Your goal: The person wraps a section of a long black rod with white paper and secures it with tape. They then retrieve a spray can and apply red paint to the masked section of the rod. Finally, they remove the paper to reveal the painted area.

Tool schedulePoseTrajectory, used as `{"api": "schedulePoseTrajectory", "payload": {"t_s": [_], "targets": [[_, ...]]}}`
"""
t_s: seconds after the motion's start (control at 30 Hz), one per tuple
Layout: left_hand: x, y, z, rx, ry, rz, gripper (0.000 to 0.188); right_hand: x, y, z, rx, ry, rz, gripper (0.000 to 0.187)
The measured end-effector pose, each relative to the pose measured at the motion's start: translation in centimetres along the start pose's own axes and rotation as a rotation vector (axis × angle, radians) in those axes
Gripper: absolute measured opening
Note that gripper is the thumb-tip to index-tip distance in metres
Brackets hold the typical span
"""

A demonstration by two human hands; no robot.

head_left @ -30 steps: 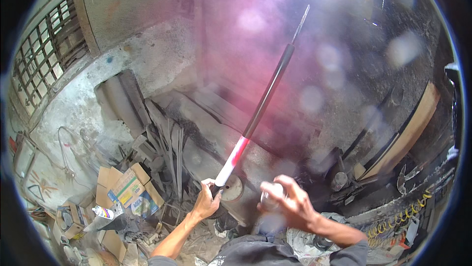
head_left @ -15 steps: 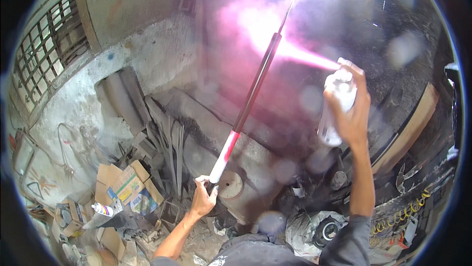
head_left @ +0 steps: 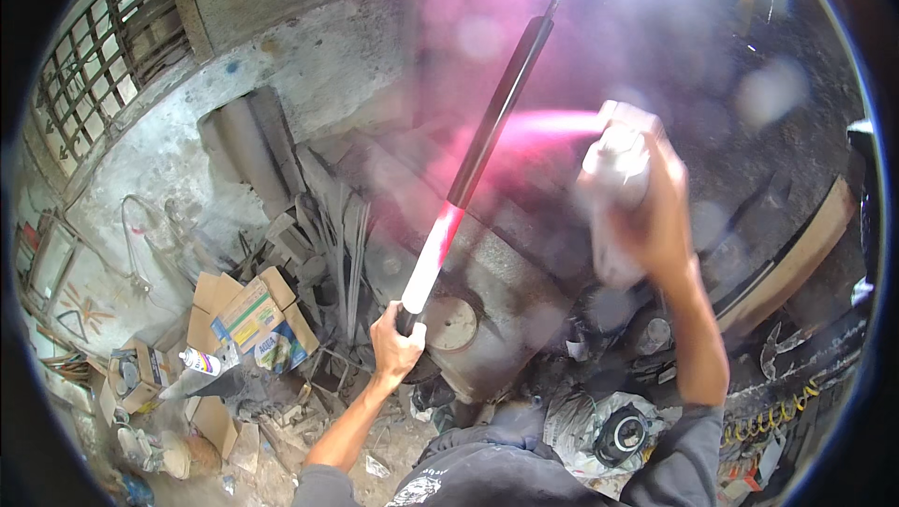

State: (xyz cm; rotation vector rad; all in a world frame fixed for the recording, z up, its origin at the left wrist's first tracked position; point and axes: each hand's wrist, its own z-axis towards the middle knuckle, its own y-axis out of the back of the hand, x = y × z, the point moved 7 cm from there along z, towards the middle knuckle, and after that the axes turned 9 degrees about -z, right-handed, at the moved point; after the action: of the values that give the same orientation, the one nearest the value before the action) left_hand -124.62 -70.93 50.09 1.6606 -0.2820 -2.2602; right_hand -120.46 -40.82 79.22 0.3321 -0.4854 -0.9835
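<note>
My left hand (head_left: 395,350) is closed around the black lower end of a long rod (head_left: 494,118), which slants up and away to the right. Above my grip the rod is white, then streaked pink, then dark and glossy, narrowing to a thin metal spike at the top. My right hand (head_left: 663,217) is wrapped round a pale spray can (head_left: 613,235), slightly blurred, held upright to the right of the rod. A pink jet runs leftward from the can's nozzle onto the rod's dark middle, and pink mist hangs behind it.
A torn cardboard box (head_left: 253,320) and a lying white can (head_left: 199,361) are at lower left. Scrap metal bars (head_left: 351,264) lean by the wall near a round disc (head_left: 451,323). A curved plank (head_left: 796,259) and a yellow coiled hose (head_left: 773,418) lie on the right.
The spray can has moved left and its jet now meets the rod lower down, at the middle rather than near the top. The view has shifted slightly.
</note>
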Motion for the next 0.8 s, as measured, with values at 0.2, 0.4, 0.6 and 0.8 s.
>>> {"api": "schedulePoseTrajectory", "payload": {"t_s": [0.2,0.4,0.6,0.8], "targets": [[0.1,0.9,-0.7,-0.058,-0.065,-0.014,0.024,-4.3,5.8,7.5,-0.247,-0.157,-0.177,0.051],[-0.2,0.7,-0.5,-0.087,-0.063,-0.015,0.022,4.9,2.1,1.3,-0.07,0.135,-0.337,0.043],[-0.8,0.2,0.5,0.008,0.057,-0.054,0.032,6.3,4.1,-6.2,0.049,0.091,0.272,0.042],[0.2,-1.9,-1.3,0.415,0.309,-0.509,0.043,-9.4,10.3,-13.2,-0.504,-0.251,1.225,0.066]]}}
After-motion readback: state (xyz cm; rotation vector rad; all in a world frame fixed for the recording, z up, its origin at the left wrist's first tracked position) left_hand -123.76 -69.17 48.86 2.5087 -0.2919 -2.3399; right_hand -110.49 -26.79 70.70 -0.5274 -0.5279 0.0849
